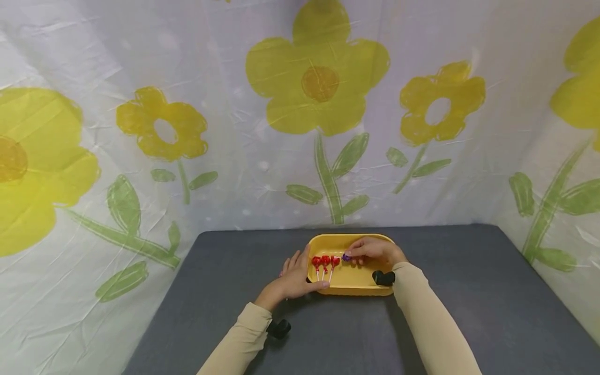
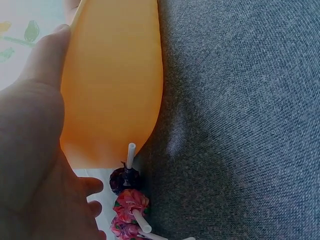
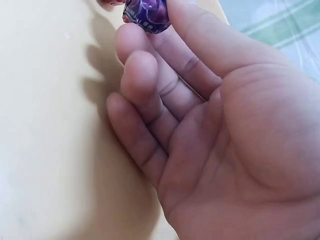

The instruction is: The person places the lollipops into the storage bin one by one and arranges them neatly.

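Note:
Inside the yellow tray (image 1: pixel 358 289), my right hand (image 1: pixel 373 249) pinches a purple-wrapped lollipop (image 3: pixel 149 14) between thumb and finger. Its stick is hidden. To the left of it, red lollipops (image 1: pixel 325 261) lie side by side in the tray, sticks toward me. My left hand (image 1: pixel 295 276) rests against the tray's left end, thumb along the near rim and the other fingers stretched forward. Beside that end, on the table, lie a dark-wrapped lollipop (image 2: pixel 120 181) and several pink ones (image 2: pixel 131 204), mostly hidden behind my left hand in the head view.
The tray stands near the far edge of a dark grey table (image 1: pixel 328 333). Behind it hangs a white curtain (image 1: pixel 229 156) printed with yellow flowers. Dark wrist mounts (image 1: pixel 279 329) sit at both sleeves.

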A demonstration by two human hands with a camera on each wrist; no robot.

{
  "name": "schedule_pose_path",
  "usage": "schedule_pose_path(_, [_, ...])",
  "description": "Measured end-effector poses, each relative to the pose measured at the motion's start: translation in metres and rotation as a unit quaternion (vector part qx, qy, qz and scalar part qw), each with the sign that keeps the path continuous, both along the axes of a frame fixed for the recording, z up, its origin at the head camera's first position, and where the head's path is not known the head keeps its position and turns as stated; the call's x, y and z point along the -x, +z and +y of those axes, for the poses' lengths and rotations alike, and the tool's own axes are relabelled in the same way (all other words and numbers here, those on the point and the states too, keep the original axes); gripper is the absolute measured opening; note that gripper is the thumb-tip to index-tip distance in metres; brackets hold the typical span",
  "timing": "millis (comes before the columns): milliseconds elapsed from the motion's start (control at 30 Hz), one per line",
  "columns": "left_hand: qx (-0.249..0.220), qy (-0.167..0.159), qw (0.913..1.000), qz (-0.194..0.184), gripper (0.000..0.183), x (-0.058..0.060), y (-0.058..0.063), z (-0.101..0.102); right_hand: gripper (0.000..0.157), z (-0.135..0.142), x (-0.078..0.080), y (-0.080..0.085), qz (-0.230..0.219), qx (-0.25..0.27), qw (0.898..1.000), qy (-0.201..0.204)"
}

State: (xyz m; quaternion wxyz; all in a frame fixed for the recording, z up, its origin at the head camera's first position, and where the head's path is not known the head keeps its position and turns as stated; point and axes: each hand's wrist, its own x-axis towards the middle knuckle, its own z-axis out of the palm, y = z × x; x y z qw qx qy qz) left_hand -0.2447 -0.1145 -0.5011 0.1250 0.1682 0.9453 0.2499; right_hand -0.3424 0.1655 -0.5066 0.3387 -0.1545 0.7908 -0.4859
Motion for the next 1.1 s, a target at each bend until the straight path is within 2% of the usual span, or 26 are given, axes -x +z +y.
schedule_pose_path(267, [-0.001, 0.005, 1.0, -0.002, 0.124, -0.0006, -0.0013, 0.0008, 0.032, -0.0018, -0.002, 0.0014, 0.019, -0.01, 1.0, 0.007])
schedule_pose_path(533, [-0.002, 0.01, 1.0, -0.001, 0.124, -0.0002, 0.0002, 0.0009, 0.028, -0.0028, -0.0041, 0.0014, 0.008, 0.017, 1.0, -0.004])
schedule_pose_path(733, [-0.003, 0.003, 1.0, 0.004, 0.125, -0.0014, -0.0007, -0.0003, 0.029, -0.0046, -0.0062, -0.0011, -0.024, 0.044, 0.999, -0.023])
schedule_pose_path(833, [-0.004, 0.003, 1.0, 0.004, 0.124, -0.001, -0.0018, 0.0001, 0.029, -0.0049, -0.0069, -0.0004, -0.009, 0.033, 0.999, -0.022])
schedule_pose_path(967, [-0.006, 0.004, 0.9999, 0.009, 0.124, 0.0003, -0.0028, 0.0006, 0.028, -0.0055, -0.0073, 0.0012, -0.015, 0.03, 0.999, -0.031])
schedule_pose_path(1100, [-0.006, 0.004, 0.9999, 0.01, 0.125, 0.0012, -0.0032, 0.001, 0.027, -0.0056, -0.0058, 0.0019, -0.014, 0.02, 0.999, -0.019])
